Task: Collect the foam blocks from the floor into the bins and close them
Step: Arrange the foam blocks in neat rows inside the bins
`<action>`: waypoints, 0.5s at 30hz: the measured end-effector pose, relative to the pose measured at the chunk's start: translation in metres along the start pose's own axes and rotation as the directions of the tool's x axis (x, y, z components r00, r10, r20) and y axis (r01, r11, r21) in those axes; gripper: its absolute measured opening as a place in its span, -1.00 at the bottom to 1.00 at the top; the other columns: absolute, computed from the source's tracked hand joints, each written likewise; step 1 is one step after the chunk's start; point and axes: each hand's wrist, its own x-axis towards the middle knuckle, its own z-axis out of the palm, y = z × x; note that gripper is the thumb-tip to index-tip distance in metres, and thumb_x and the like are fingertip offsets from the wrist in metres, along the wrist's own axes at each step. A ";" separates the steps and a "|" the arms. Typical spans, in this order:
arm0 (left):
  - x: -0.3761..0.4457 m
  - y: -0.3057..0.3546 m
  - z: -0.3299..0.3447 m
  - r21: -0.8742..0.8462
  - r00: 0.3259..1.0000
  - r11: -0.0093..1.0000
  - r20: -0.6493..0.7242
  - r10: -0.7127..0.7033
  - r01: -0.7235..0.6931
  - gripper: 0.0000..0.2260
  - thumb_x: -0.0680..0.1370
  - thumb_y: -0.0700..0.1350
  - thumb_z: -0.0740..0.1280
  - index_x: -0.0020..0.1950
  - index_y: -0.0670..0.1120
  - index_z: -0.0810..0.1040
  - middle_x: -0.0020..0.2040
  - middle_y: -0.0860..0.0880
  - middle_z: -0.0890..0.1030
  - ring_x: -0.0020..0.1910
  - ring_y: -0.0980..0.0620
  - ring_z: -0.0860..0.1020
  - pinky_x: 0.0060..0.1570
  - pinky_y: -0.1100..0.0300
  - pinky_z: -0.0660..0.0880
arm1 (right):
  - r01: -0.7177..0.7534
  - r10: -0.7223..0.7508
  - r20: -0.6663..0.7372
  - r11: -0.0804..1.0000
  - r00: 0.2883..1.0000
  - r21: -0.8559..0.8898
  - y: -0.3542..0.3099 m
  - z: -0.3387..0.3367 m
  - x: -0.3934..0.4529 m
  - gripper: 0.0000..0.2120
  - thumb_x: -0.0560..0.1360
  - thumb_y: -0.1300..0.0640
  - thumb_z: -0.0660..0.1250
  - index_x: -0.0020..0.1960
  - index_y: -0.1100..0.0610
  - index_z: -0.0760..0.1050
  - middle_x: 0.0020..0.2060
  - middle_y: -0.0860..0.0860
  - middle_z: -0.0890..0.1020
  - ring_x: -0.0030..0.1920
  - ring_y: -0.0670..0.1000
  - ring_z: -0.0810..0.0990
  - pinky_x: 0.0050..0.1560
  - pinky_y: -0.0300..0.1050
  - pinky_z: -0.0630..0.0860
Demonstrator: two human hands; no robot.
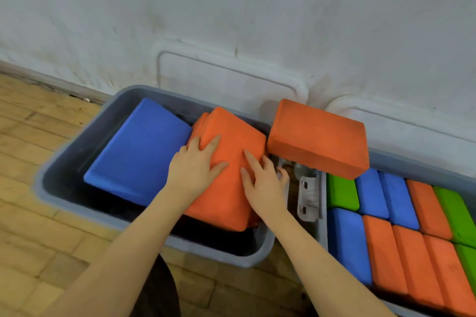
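While both hands press flat, fingers spread, on the orange block (pixel 226 162) in the left bin (pixel 61 203), the left hand (pixel 193 165) and right hand (pixel 262 183) lie along its near-to-far length. One blue block (pixel 136 152) lies beside it; another orange block (pixel 319 139) perches across the two bins' rims, nearer the right hand. The right bin (pixel 417 162) shows about eleven blocks.

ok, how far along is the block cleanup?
Done: right bin packed with blocks. In hand: left hand and right hand press an orange block into the left bin. Left: loose orange block across the rims; lids against the wall.
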 end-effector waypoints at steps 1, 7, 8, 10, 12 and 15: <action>-0.002 -0.003 -0.001 -0.030 1.000 1.000 -0.010 -0.005 0.004 -0.41 0.52 0.24 0.20 0.51 0.13 0.12 0.44 -0.15 0.26 0.21 -0.21 0.40 0.13 -0.03 0.36 | 0.003 -0.002 -0.016 0.999 1.000 0.039 -0.005 0.000 -0.001 -0.57 0.59 -0.10 0.06 0.45 -0.13 0.23 0.41 0.16 0.30 0.39 0.08 0.27 0.29 -0.11 -0.07; -0.008 -0.015 -0.024 -0.154 0.982 0.987 -0.188 0.008 -0.038 -0.32 0.42 0.33 0.02 0.46 0.04 0.28 0.41 -0.23 0.30 0.11 -0.28 0.48 0.05 -0.11 0.39 | 0.081 -0.053 -0.114 0.961 0.992 0.264 -0.037 -0.017 0.010 -0.59 0.55 -0.05 0.21 0.39 -0.14 0.33 0.48 0.14 0.16 0.39 0.12 0.24 0.40 0.03 0.09; -0.007 -0.013 -0.030 -0.167 0.978 0.985 -0.207 0.005 -0.040 -0.31 0.41 0.33 0.01 0.47 0.04 0.28 0.42 -0.21 0.29 0.13 -0.27 0.48 0.06 -0.11 0.38 | 0.098 -0.056 -0.147 0.949 0.988 0.299 -0.042 -0.024 0.013 -0.60 0.54 -0.03 0.23 0.38 -0.12 0.36 0.48 0.15 0.16 0.38 0.15 0.23 0.40 0.08 0.15; -0.001 -0.005 -0.044 -0.204 0.968 0.978 -0.250 0.000 -0.052 -0.31 0.41 0.33 0.02 0.47 0.04 0.28 0.42 -0.19 0.28 0.18 -0.24 0.46 0.06 -0.10 0.38 | 0.125 -0.059 -0.221 0.945 0.974 0.302 -0.048 -0.040 0.023 -0.63 0.54 0.01 0.25 0.34 -0.07 0.42 0.47 0.18 0.18 0.35 0.19 0.25 0.37 0.07 0.18; 0.007 0.007 -0.055 -0.230 0.956 0.969 -0.293 0.019 -0.090 -0.33 0.41 0.31 0.04 0.45 0.02 0.31 0.41 -0.19 0.29 0.16 -0.24 0.47 0.05 -0.10 0.39 | 0.149 -0.079 -0.308 0.966 0.948 0.212 -0.046 -0.058 0.033 -0.64 0.51 -0.03 0.22 0.29 -0.04 0.48 0.44 0.17 0.27 0.30 0.20 0.33 0.29 0.04 0.19; 0.024 0.036 -0.062 -0.237 0.952 0.960 -0.296 0.074 -0.148 -0.32 0.40 0.31 0.04 0.45 0.03 0.31 0.41 -0.15 0.27 0.15 -0.23 0.49 0.06 -0.12 0.42 | 0.151 -0.089 -0.378 0.979 0.922 0.140 -0.027 -0.086 0.040 -0.63 0.47 -0.10 0.20 0.21 -0.02 0.53 0.33 0.07 0.41 0.23 0.15 0.43 0.19 0.02 0.26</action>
